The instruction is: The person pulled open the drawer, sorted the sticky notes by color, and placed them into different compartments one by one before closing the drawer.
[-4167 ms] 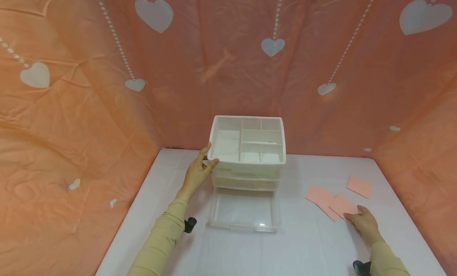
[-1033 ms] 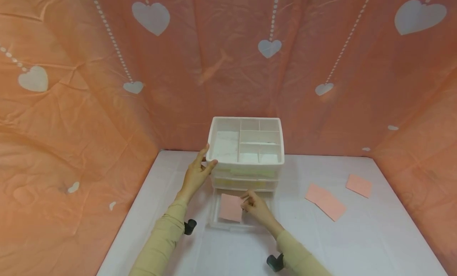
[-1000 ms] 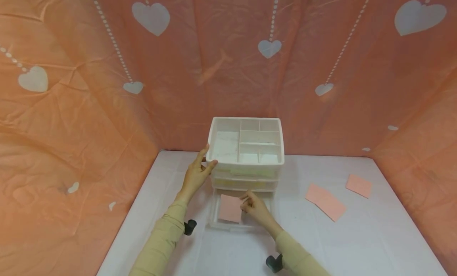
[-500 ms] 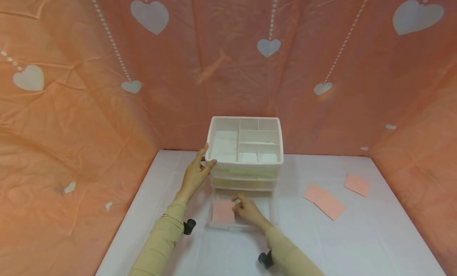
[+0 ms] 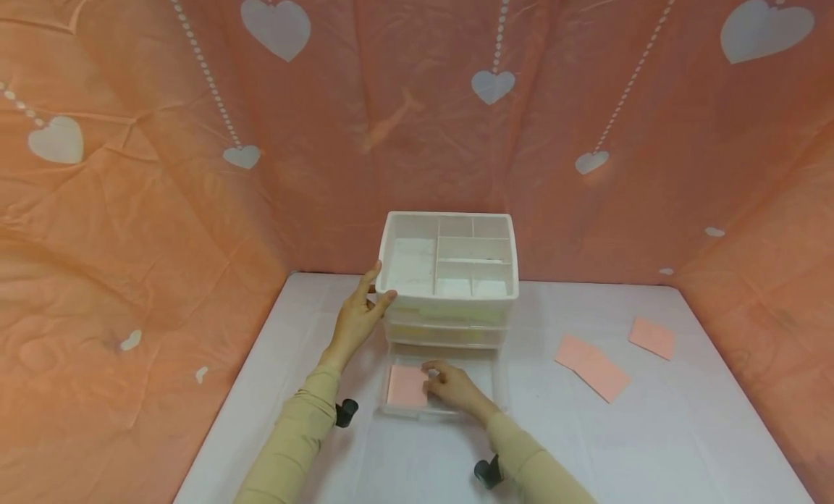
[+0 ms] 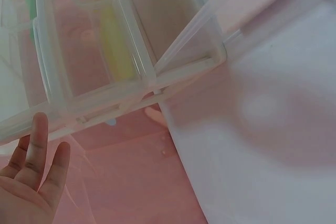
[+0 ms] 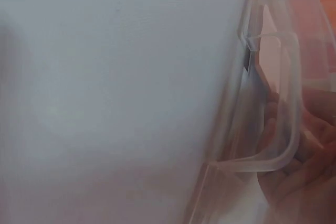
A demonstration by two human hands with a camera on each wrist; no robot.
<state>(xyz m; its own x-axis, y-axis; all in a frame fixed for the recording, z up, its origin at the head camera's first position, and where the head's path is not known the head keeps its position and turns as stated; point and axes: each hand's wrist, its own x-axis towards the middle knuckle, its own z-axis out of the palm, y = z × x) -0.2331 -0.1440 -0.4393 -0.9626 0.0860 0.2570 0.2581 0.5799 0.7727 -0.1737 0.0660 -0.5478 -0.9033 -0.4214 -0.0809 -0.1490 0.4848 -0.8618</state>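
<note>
Fabric [image 5: 163, 200] in orange with white hearts walls in the white table [image 5: 651, 446], the largest things in view. At the table's 12 o'clock stands a white drawer unit [image 5: 449, 272] with a divided tray on top and two shut drawers below it; its bottom drawer [image 5: 498, 384], clear plastic, is pulled out toward 6 o'clock. Inside that drawer, at its 9 o'clock side, a pink card [image 5: 407, 386] lies flat on the floor of the drawer. Three more pink cards [image 5: 591, 366] lie on the table at about 3 o'clock of the unit, two overlapping and one apart. The left hand [image 5: 357, 319] braces the unit at its 9 o'clock corner, thumb hooked over the rim of the top tray and fingers straight along the side, holding rather than clenching. The right hand [image 5: 452, 384] reaches into the open drawer with fingers loosely bent, fingertips at the card's 3 o'clock edge; whether it pinches the card or only touches it I cannot tell. To seat the card well, I judge it best pressed flat and slid square against the drawer's wall, with the unit kept steady.
</note>
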